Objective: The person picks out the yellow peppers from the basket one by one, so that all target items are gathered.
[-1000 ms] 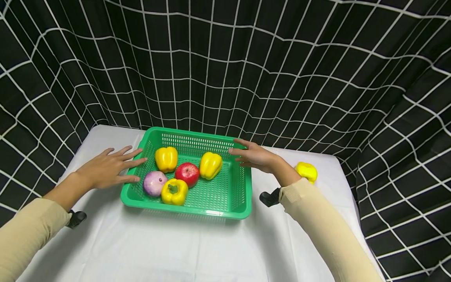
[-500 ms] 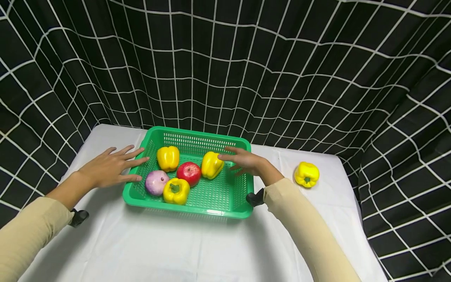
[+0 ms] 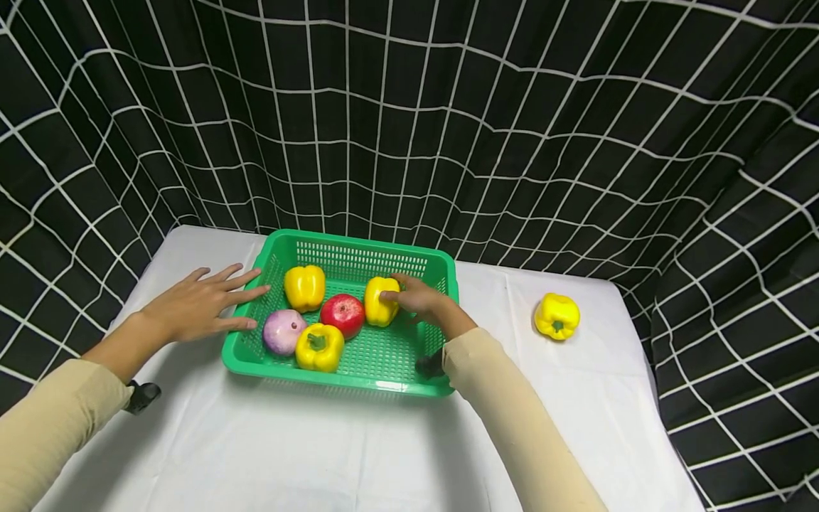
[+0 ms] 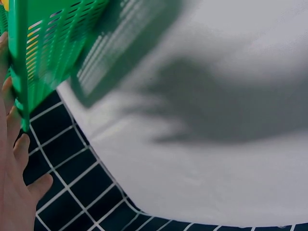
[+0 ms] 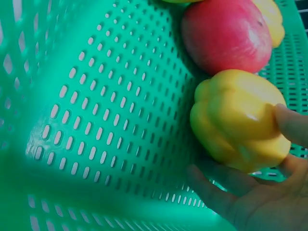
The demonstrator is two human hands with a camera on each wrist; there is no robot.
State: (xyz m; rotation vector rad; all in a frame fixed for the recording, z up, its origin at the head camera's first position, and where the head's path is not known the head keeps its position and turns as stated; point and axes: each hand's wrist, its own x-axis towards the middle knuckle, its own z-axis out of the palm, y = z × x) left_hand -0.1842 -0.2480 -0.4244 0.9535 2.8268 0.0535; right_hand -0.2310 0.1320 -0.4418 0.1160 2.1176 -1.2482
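In the head view a green plastic basket point(image 3: 358, 239) stands on the white table. My right hand point(image 3: 421, 299) reaches inside and grips a yellow bell pepper point(image 3: 377, 304) in its right half. From the right wrist view, the thumb lies on the side of that bell pepper point(image 5: 236, 115) and the fingers curl beneath it. Fingers spread, my left hand point(image 3: 192, 310) rests over the basket's left rim. Left of the gripped pepper are a red round fruit point(image 3: 343, 316), a purple-and-white onion-like vegetable point(image 3: 281, 333) and two more yellow bell peppers point(image 3: 304, 288).
Another yellow bell pepper point(image 3: 557, 316) lies on the white tablecloth point(image 3: 307, 455), right of the basket. A black curtain with white grid lines point(image 3: 397, 128) hangs behind and at both sides of the table. Black wrist-camera mounts show under both sleeves.
My right hand has moved left and down from above the basket's right rim onto the yellow bell pepper, which has turned slightly. My left hand has stayed at the left rim.
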